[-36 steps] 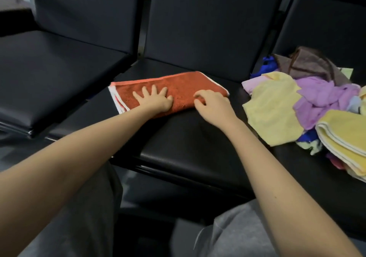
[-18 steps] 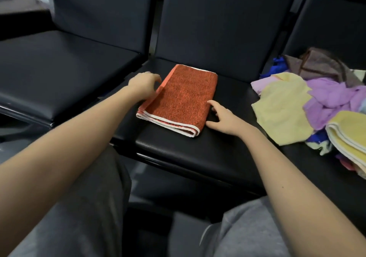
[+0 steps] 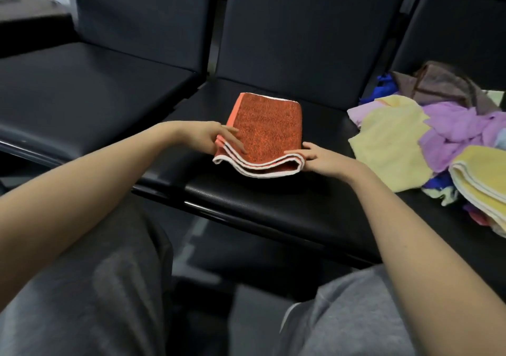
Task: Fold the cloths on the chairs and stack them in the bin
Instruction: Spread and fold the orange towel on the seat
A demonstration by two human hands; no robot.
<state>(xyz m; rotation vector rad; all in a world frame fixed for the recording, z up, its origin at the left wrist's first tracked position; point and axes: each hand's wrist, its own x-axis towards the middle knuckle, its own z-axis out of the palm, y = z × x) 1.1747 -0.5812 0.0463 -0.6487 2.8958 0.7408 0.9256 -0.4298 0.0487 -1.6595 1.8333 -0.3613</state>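
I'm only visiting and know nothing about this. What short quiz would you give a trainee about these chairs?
1. How many hands grip the orange cloth?
2. True or false: the orange cloth lies spread out in one layer.
3. The pile of loose cloths sits on: A) a table; B) a shelf; C) the right chair.
Key: 1. two, left hand and right hand, at its near corners; 2. false, it is folded; 3. C.

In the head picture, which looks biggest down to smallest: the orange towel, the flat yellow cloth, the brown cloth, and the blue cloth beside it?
1. The orange towel and the flat yellow cloth look about alike. The yellow one is partly covered, so I won't rank them.
2. The brown cloth.
3. The blue cloth, mostly hidden.
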